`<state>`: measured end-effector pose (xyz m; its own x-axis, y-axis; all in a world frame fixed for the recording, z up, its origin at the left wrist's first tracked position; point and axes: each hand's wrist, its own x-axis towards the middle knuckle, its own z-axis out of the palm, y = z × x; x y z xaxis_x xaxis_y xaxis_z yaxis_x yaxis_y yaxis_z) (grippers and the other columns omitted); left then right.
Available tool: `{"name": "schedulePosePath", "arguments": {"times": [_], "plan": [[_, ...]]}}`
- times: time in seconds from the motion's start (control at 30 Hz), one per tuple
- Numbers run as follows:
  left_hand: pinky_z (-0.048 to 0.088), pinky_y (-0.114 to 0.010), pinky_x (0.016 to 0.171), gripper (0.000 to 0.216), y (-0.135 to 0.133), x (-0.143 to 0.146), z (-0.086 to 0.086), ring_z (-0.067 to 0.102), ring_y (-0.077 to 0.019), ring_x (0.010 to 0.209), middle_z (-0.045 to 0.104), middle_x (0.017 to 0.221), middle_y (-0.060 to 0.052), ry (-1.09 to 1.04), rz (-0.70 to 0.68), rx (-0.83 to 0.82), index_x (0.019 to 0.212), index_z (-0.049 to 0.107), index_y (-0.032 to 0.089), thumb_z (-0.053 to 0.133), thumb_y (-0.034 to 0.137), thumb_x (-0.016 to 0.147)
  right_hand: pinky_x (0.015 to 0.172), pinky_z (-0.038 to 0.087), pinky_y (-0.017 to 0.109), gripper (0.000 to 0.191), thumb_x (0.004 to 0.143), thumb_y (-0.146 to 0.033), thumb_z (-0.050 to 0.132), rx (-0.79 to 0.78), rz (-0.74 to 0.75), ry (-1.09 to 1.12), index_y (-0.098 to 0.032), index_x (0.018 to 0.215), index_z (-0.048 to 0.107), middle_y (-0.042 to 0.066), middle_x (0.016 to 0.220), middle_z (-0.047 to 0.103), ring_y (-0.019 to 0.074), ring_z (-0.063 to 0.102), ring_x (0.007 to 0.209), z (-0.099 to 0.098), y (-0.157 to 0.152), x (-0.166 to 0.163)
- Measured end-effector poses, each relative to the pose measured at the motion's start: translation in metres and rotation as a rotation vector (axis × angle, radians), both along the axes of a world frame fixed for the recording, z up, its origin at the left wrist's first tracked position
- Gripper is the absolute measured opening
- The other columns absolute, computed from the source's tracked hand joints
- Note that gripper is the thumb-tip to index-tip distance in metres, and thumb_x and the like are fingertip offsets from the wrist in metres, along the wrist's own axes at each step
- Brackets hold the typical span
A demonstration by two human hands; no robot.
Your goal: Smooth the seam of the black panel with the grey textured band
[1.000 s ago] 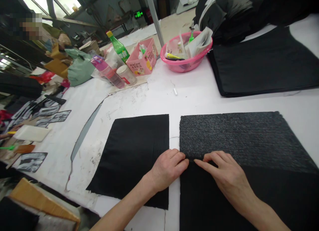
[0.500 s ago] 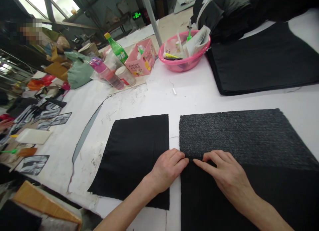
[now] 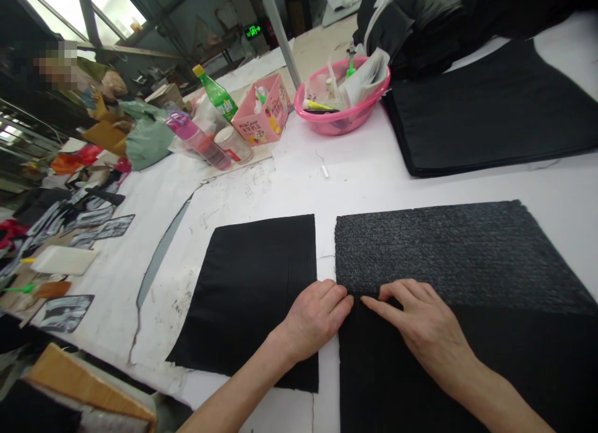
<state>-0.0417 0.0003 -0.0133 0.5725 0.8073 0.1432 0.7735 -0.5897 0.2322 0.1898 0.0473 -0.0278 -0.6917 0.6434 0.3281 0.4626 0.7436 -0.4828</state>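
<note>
A large piece of black fabric (image 3: 467, 364) lies on the white table, its far part showing a speckled dark grey textile (image 3: 434, 252). Where the two surfaces meet, at the left edge, my left hand (image 3: 317, 311) is closed with fingertips and thumb on the black fabric. Just right of it, my right hand (image 3: 423, 327) has curled fingers and thumb around a small ridge of the same fabric, thumb tip slightly apart from the index finger. A smaller black fabric panel (image 3: 256, 283) lies flat at the left, partly under my left wrist and forearm.
Beyond the fabric stand a pink basin (image 3: 336, 123) of small items, a pink box (image 3: 261, 124), a green bottle (image 3: 215, 95) and a purple-topped bottle (image 3: 199, 137). Stacked black fabric (image 3: 490, 121) lies at the back right. A person (image 3: 88, 78) is at the far left.
Both hands keep almost the same place on the fabric, with the right thumb and fingers barely shifted. The view has moved very slightly.
</note>
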Motion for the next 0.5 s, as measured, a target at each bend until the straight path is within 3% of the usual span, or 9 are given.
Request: {"name": "schedulePosePath", "arguments": {"times": [0.2, 0.5], "plan": [[0.053, -0.031, 0.078, 0.017, 0.0009, -0.0009, -0.0022, 0.056, -0.0162, 0.088, 0.062, 0.094, -0.007, -0.126, 0.052, 0.011, 0.107, 0.061, 0.011, 0.047, 0.012, 0.097, 0.077, 0.033, 0.035, 0.040, 0.108, -0.025, 0.025, -0.013, 0.008, 0.016, -0.024, 0.119, 0.064, 0.006, 0.098, 0.053, 0.0211, 0.049, 0.092, -0.0026, -0.0005, 0.0005], [0.053, -0.033, 0.073, 0.016, -0.0014, 0.0049, -0.0017, 0.057, -0.0179, 0.085, 0.062, 0.090, -0.007, -0.009, 0.033, 0.069, 0.106, 0.062, 0.009, 0.051, 0.010, 0.094, 0.076, 0.032, 0.035, 0.043, 0.108, -0.024, 0.022, 0.009, 0.006, 0.000, -0.023, 0.119, 0.064, 0.006, 0.096, 0.053, 0.0210, 0.048, 0.090, -0.0016, -0.0003, -0.0013]]}}
